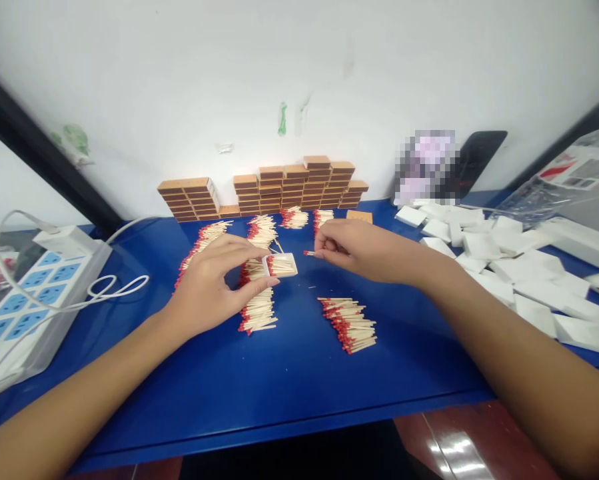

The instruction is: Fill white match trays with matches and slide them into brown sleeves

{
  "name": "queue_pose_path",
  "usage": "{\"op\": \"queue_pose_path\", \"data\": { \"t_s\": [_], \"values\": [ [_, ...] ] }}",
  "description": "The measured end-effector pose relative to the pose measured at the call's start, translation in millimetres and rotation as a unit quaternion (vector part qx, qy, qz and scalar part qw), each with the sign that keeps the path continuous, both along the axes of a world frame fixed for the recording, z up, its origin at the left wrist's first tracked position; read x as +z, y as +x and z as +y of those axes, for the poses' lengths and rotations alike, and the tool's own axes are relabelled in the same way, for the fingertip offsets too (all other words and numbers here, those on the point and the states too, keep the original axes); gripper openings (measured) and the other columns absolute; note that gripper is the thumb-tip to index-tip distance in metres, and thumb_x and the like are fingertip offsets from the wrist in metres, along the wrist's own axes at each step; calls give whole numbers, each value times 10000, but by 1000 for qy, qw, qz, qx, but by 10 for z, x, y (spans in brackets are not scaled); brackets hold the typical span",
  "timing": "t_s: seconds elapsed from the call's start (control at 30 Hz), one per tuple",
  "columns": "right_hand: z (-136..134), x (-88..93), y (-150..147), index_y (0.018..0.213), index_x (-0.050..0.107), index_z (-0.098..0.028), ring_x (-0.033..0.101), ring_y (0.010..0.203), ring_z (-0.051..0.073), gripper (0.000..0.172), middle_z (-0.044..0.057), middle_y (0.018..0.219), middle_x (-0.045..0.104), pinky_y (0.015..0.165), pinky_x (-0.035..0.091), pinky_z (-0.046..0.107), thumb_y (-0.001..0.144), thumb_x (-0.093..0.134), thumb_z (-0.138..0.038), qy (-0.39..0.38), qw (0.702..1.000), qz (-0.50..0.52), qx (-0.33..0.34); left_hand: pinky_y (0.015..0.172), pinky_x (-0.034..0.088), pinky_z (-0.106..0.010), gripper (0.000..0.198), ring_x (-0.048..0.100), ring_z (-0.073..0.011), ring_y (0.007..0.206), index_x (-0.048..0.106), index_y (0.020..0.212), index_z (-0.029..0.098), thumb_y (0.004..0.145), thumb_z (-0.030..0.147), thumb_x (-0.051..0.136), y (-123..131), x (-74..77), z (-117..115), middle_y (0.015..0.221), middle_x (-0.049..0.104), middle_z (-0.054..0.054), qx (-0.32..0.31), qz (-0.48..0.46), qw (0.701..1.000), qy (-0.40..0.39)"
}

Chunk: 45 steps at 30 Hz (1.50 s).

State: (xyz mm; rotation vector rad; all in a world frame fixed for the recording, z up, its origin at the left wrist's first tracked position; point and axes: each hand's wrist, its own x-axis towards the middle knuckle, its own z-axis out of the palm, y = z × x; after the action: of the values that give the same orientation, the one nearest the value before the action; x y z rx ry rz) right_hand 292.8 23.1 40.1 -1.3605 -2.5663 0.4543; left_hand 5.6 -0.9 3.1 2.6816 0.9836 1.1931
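Matches (352,325) lie on one blue counter (279,400) in about five heaps around the left grip (216,283) and right grip (356,247). White pieces (504,247), too overlapped to count, spread right of the right grip. Seven or so stacks of boxes (294,190) stand beyond both grips; one power strip (29,300) sits left of the left grip. The left grip pinches one tray (294,268) containing matches, red heads leftward. Just right of it, the right grip pinches matches, number unclear.

Pale wall (189,80), blue table (204,393), red floor (502,430).
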Motion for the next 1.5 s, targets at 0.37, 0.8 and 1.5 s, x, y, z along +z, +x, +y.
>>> {"op": "queue_pose_path", "data": {
  "t_s": [0.37, 0.8, 1.5],
  "values": [
    [-162, -233, -337, 973, 633, -198, 555, 757, 157, 140, 21, 859, 630, 698, 407, 294, 1037, 571, -307, 59, 977, 182, 96, 945, 576, -390, 335, 705, -228, 1027, 765, 1158, 204, 877, 372, 835, 23, -29, -15, 1071, 794, -60, -13, 4, 1000, -13],
    [-128, -262, -330, 915, 667, -188, 491, 688, 119, 57, -17, 793, 583, 670, 388, 272, 962, 672, -218, 132, 968, 195, 91, 942, 579, -376, 340, 703, -226, 1041, 763, 1160, 203, 874, 370, 839, 27, -20, -42, 1072, 793, -60, -13, -4, 1000, -11],
    [305, -82, 383, 810, 707, -219, 617, 646, 159, 40, 19, 785, 734, 589, 407, 298, 817, 690, -254, -2, 995, -62, -81, 974, 580, -438, 305, 704, -238, 1031, 767, 1157, 226, 890, 363, 824, -4, 0, -13, 1069, 793, -57, 14, -12, 1000, -2]
  ]
}}
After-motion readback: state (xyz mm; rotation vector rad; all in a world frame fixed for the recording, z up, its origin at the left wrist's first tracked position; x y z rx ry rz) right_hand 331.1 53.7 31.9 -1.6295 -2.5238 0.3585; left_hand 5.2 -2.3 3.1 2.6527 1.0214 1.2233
